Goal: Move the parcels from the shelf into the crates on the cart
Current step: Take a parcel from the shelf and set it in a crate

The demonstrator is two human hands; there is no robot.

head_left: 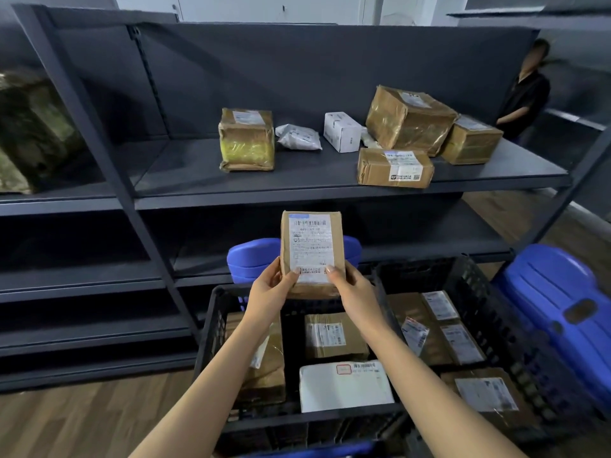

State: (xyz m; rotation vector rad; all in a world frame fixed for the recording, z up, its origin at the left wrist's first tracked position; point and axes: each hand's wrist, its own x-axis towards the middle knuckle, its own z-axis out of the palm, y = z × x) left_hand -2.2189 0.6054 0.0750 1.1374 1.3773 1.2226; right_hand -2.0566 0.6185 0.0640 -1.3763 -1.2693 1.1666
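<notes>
Beneath our left hand and right hand the black crate stands open, with a bare strip between the brown parcel and the taped carton. The white parcel blocks the floor nearer us; the shelf edge bars the way above.

Parcel depot (metal shelf, crates)

Dim storeroom, soft flat light, wide-angle warp.

The white label on the parcel that my left hand and right hand hold is the brightest, sharpest patch, and no hard shadow falls on my forearms. The lower tiers of the shelf sink into near-black. Tape on the big brown box throws a dull glare. The lens bends the shelf posts outward. The bundle at the left edge and the person at the right smear into blur.
</notes>
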